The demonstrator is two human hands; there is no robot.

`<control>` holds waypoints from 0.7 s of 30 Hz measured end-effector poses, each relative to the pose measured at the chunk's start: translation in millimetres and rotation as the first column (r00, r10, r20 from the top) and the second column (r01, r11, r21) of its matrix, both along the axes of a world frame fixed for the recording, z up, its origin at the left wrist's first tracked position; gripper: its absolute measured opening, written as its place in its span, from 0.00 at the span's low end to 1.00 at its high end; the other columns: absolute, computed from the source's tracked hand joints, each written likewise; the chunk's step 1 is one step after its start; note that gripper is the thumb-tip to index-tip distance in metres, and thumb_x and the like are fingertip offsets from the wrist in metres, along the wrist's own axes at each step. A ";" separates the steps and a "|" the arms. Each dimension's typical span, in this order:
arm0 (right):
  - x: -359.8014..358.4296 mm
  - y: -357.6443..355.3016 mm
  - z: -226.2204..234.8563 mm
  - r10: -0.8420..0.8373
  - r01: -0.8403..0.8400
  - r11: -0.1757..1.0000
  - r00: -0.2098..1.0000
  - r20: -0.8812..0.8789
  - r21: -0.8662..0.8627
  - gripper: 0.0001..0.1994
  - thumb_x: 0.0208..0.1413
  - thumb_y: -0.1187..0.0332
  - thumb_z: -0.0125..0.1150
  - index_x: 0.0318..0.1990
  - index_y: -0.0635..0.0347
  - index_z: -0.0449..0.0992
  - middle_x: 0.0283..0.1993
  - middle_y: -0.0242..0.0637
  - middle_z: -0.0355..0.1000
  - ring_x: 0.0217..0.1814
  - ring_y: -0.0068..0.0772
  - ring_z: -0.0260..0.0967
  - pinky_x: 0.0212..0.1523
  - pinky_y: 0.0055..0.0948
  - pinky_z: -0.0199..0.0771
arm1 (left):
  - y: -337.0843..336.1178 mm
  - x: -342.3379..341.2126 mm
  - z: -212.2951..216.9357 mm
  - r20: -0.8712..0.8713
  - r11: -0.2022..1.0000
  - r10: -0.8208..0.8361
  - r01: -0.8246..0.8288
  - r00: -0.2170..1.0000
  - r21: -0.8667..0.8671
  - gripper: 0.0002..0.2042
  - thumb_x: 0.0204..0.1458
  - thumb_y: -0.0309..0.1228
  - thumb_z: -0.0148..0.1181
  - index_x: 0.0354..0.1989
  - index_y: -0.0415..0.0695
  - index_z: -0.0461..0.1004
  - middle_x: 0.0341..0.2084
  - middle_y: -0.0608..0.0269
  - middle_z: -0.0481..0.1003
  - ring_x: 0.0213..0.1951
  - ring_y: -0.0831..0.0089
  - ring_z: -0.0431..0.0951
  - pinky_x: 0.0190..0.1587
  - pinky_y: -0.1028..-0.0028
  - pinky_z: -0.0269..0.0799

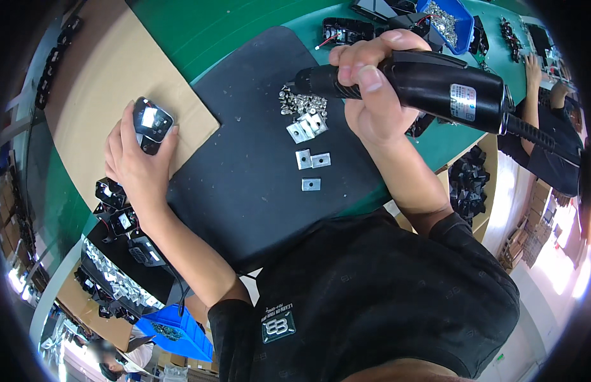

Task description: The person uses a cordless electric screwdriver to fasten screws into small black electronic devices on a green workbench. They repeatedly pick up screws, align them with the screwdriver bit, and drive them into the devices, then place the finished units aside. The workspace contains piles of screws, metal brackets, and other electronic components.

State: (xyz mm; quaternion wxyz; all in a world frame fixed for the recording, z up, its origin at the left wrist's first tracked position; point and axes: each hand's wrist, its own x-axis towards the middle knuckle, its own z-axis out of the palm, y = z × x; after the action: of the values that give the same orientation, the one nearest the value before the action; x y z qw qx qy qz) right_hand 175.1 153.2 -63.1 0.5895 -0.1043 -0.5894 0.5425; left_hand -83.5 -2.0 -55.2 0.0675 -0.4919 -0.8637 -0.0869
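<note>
Gripping a black electric screwdriver (429, 83) up at about 1 o'clock, the right hand (372, 95) is wrapped tight round the barrel with the thumb over the top, and the tip points left toward a little heap of shiny screws (302, 102). Over at 9 o'clock the left hand (139, 162) is closed on a small black part with a bright window (152, 121), fingers curled round its lower end, holding it over the sheet of brown cardboard (104, 76). Between the two hands sits a black mat (257, 191) on the green bench (200, 25), and on it, just below the screws, are some small square metal plates (311, 159), a couple stacked up and three lying flat on their own. Down at 8 o'clock, right by the left forearm, more of those black parts (117, 210) are piled up next to a tray of silvery bits (117, 280) and a blue bin (177, 331). Another blue bin of screws (445, 22) sits at 12 o'clock, and way out at 2 o'clock you can see another person's arm (534, 89) at the same bench.
</note>
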 end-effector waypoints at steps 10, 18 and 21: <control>17.3 -7.9 25.2 0.060 -0.085 0.986 0.982 -0.178 -0.141 0.23 0.55 0.69 0.56 0.59 0.45 0.62 0.32 0.25 0.64 0.35 0.25 0.61 0.50 0.41 0.61 | 11.9 97.9 9.1 0.426 0.836 -0.549 0.466 0.719 0.290 0.22 0.38 0.29 0.73 0.45 0.43 0.77 0.40 0.58 0.77 0.44 0.58 0.77 0.48 0.64 0.73; 32.7 -8.7 24.0 0.074 -0.128 0.978 0.951 -0.300 -0.163 0.24 0.56 0.71 0.58 0.59 0.50 0.58 0.32 0.31 0.67 0.31 0.28 0.66 0.44 0.40 0.69 | 14.8 127.0 -9.3 0.537 0.866 -0.497 0.430 0.682 0.256 0.14 0.42 0.23 0.68 0.40 0.41 0.77 0.37 0.57 0.75 0.37 0.59 0.77 0.40 0.65 0.74; 38.5 -8.4 25.3 0.085 -0.126 0.978 0.970 -0.227 -0.168 0.23 0.56 0.68 0.57 0.60 0.46 0.61 0.31 0.25 0.64 0.32 0.23 0.62 0.47 0.37 0.64 | 17.8 126.7 -3.5 0.613 0.911 -0.397 0.372 0.683 0.175 0.10 0.42 0.24 0.69 0.31 0.40 0.74 0.31 0.58 0.73 0.34 0.58 0.76 0.36 0.63 0.72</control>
State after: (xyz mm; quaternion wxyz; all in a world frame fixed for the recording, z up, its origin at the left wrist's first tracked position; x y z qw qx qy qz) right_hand 213.6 144.8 -37.8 0.6091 -0.0656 -0.4737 0.6328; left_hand 43.2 15.7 -58.7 -0.2396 -0.6016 -0.7104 -0.2757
